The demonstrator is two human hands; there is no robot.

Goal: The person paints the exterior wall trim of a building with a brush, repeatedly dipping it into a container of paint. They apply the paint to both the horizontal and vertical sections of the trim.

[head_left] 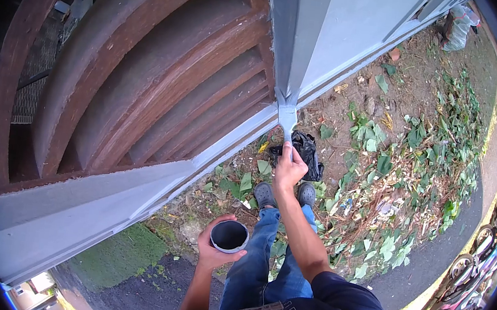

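My right hand [291, 170] is closed round the handle of a paintbrush [288, 118], its bristle end against the lower part of a grey corner post [299, 34]. My left hand [210, 250] wraps round a round cup [229, 237] with a dark inside and a pale grey rim, held in front of my legs. Left of the post runs a louvred panel of brown slats [154, 80], above a pale blue-grey wall base [74, 222]. Part of a black plastic bag [308, 152] shows on the ground behind my right hand.
Cut leaves and dry plant scraps [391, 198] cover the soil to my right. Several bicycles [478, 255] stand beyond the paved strip at the far right. A clear plastic bag [459, 29] lies by the wall at the top right.
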